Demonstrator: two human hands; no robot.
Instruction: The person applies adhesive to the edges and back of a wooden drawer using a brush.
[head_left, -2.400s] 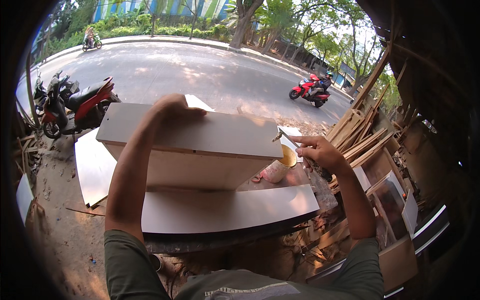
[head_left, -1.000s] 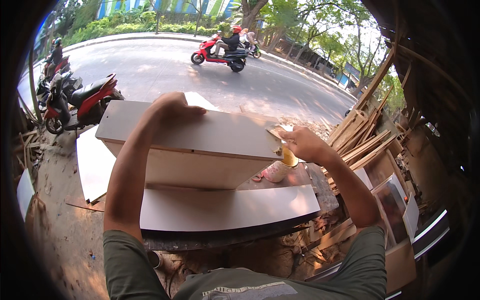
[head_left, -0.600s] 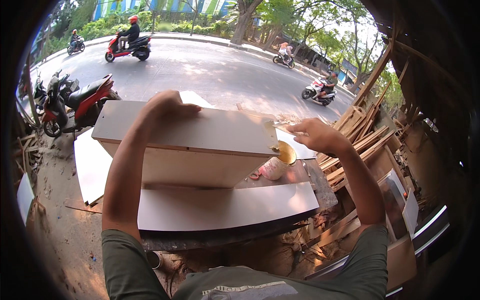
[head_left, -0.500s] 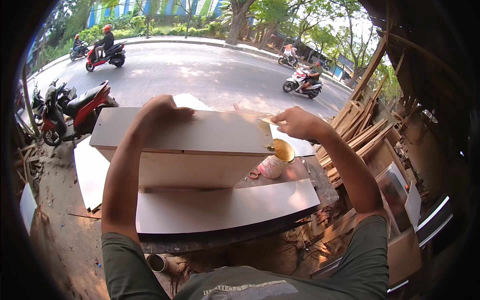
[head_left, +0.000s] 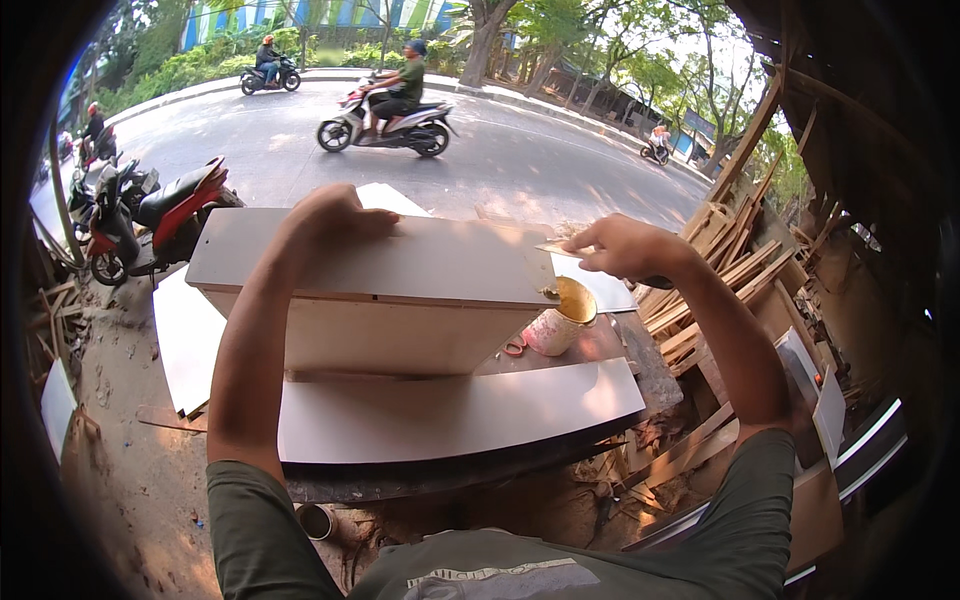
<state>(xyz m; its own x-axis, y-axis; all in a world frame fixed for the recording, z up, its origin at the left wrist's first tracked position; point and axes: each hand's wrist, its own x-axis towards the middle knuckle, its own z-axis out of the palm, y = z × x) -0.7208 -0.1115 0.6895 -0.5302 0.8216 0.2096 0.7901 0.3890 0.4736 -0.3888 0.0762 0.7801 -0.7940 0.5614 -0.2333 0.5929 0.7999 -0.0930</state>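
The left hand [head_left: 335,215] lies flat on the far top of the laminated box [head_left: 370,290], steadying it at centre frame. At three o'clock the right hand [head_left: 625,248] pinches a thin spreader [head_left: 558,249] above the glue tub [head_left: 560,318]. This looks like the glue-spreading step; the next stroke calls for an even pass along the box's right edge.

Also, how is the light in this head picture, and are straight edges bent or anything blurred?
Head view: bright daylight on the road, sky glare at upper right, the shed side on the right dark. The fisheye bows the wooden box edges and blackens the corners. Left hand and right hand look sharp.
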